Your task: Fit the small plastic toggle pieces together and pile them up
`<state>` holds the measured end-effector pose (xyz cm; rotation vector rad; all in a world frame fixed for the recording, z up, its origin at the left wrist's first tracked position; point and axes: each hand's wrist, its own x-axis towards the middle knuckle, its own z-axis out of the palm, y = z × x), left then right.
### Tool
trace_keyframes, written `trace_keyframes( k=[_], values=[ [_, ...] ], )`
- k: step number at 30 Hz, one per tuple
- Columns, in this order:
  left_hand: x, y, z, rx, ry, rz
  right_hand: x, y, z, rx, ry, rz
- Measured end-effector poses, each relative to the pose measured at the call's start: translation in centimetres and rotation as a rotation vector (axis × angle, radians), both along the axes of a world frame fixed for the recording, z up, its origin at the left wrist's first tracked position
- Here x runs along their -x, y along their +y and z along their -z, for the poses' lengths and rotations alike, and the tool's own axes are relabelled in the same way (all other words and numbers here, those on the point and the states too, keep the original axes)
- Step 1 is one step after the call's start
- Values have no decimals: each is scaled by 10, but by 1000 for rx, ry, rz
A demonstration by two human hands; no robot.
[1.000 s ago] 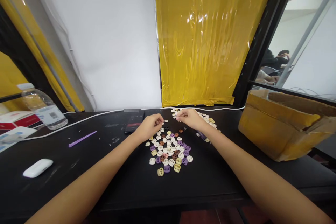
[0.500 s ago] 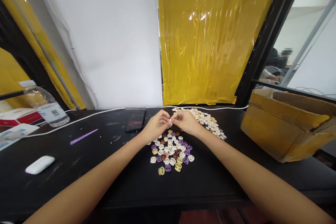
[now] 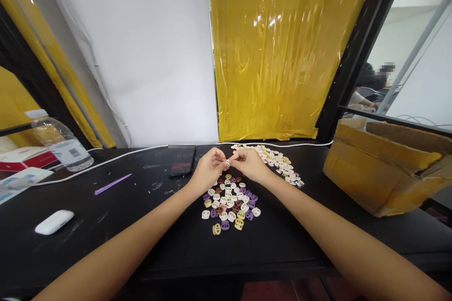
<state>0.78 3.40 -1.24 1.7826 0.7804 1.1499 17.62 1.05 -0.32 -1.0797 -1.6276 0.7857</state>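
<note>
My left hand and my right hand meet above the black table, thumbs and fingers pinched. Between their fingertips is a small white cord lock, gripped from both sides and partly covered. Below and nearer to me lies a loose spread of two-hole cord locks in white, purple, yellow, brown and pink. Behind my right hand spreads a second heap of cord locks, mostly white and cream, whose left part my hand hides.
A black phone lies left of my hands, with purple strips and a white earphone case farther left. A plastic bottle stands at the back left. The taped cardboard box is on the right. A white cable crosses behind.
The white cord lock has turned and shifted slightly between my fingertips, which have drawn a little closer around it. The cord locks on the table have stayed put.
</note>
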Motion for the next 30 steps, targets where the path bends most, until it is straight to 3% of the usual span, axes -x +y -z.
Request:
trace_keyframes(
  k=[6,10,12,15,19,24,30],
  values=[
    [-1,2,5,15,-10,-6,3,1,5,-2,0,-17],
    [1,5,0,-9,27,-35,-7,7,1,47,-22,-8],
    [5,7,-5,-84,94,-73,-19,13,-1,4,-80,73],
    [14,12,-10,-249,304,-131,-43,21,-1,-75,-338,310],
    [26,20,-9,-303,595,-150,-61,30,9,-31,-472,388],
    [24,24,-6,-380,650,-151,-56,31,14,-55,-601,336],
    [16,24,3,-570,782,26,-47,25,11,-58,-706,205]
  ],
)
